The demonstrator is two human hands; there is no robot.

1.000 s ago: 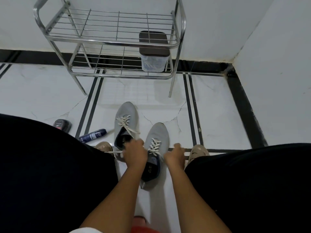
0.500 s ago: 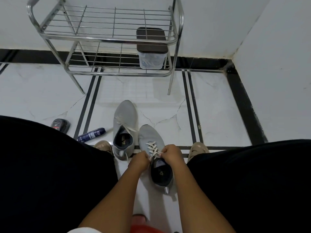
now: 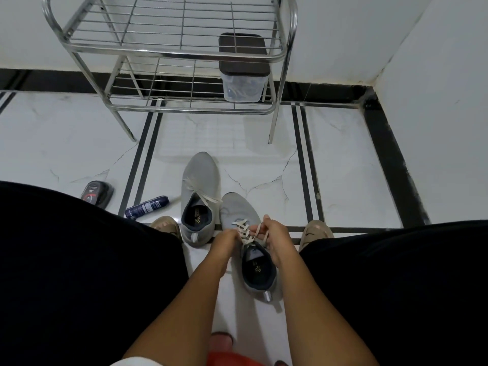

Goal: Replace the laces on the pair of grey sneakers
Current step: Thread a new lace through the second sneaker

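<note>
Underfoot, cracked white marble floor (image 3: 264, 159), black-bordered.

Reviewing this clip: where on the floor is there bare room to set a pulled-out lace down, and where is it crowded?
Bare tile lies right of the near sneaker, out to the double black stripes, and again between those stripes and the black border. The patch between the rack legs and the far sneaker is also bare. Crowded: left, around the spray can and polish box.

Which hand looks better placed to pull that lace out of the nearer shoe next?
Probably the right hand: its fingers already pinch the white lace above the nearer sneaker. The left hand rests at the shoe's side, seemingly steadying it.
</note>
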